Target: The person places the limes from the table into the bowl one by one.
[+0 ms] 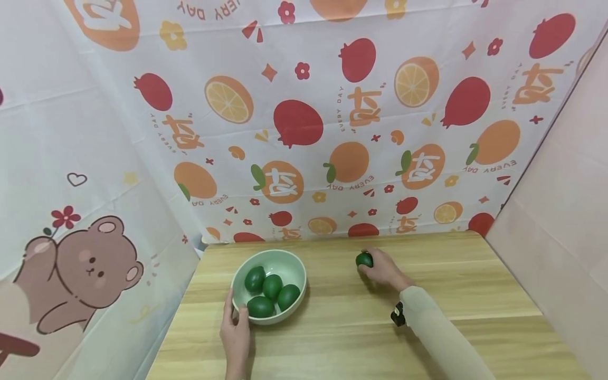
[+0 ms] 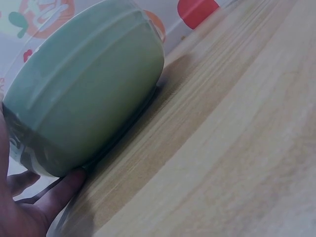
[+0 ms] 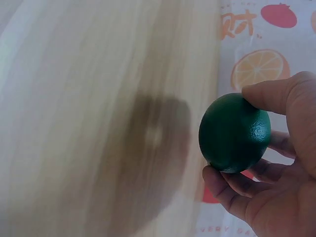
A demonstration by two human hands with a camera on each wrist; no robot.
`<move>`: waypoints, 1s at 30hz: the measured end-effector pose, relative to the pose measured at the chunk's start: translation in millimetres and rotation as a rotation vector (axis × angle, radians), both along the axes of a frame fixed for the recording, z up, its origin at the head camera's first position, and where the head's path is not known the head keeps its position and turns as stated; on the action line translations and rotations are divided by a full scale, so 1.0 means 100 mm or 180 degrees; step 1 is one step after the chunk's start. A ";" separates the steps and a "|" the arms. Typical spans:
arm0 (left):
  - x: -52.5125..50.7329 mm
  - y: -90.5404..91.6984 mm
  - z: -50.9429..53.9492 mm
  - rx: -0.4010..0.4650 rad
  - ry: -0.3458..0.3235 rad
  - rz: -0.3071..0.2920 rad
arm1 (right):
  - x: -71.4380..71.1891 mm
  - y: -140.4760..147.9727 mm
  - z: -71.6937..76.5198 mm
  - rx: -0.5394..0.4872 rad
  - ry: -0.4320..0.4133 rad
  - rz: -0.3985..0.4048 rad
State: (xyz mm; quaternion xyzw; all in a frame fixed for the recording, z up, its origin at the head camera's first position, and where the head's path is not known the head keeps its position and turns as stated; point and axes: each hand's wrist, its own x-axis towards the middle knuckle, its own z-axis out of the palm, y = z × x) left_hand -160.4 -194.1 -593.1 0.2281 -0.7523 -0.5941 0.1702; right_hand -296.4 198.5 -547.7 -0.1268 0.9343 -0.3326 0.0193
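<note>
A pale green bowl point(image 1: 293, 264) stands on the left part of the table, with several dark green avocados point(image 1: 272, 287) inside. My left hand point(image 1: 236, 335) holds the bowl at its near left side. In the left wrist view, fingers point(image 2: 61, 192) of that hand lie against the bowl's lower wall point(image 2: 94, 89), near the tabletop. Over to the right of the bowl, my right hand point(image 1: 383, 269) grips one dark green, smooth avocado point(image 3: 234, 133) between thumb and fingers. A shadow falls on the wood beside it, so it appears held above the table.
The wooden table point(image 1: 332, 338) ends at the back against a fruit-printed cloth wall point(image 1: 323, 179). On the left hangs a cloth with a bear print point(image 1: 90, 269), and a plain pale cloth point(image 1: 560, 221) closes the right side. A small black device point(image 1: 398, 314) sits at the right wrist.
</note>
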 end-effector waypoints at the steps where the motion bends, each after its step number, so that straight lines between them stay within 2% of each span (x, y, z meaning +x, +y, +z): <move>1: 0.01 0.00 0.00 -0.0017 -0.0003 0.0004 | 0.00 -0.02 0.02 -0.0023 0.0008 -0.0002; 7: 0.03 0.02 0.00 -0.0037 -0.0009 0.0012 | 0.00 -0.16 0.17 -0.0148 0.0105 0.0059; 21: 0.05 0.04 0.00 -0.0053 0.0025 0.0016 | -0.06 -0.41 0.47 -0.0188 0.0308 0.0198; 30: -0.03 0.02 0.01 -0.0052 0.0010 0.0009 | -0.08 -0.68 0.69 -0.0386 0.0384 0.0348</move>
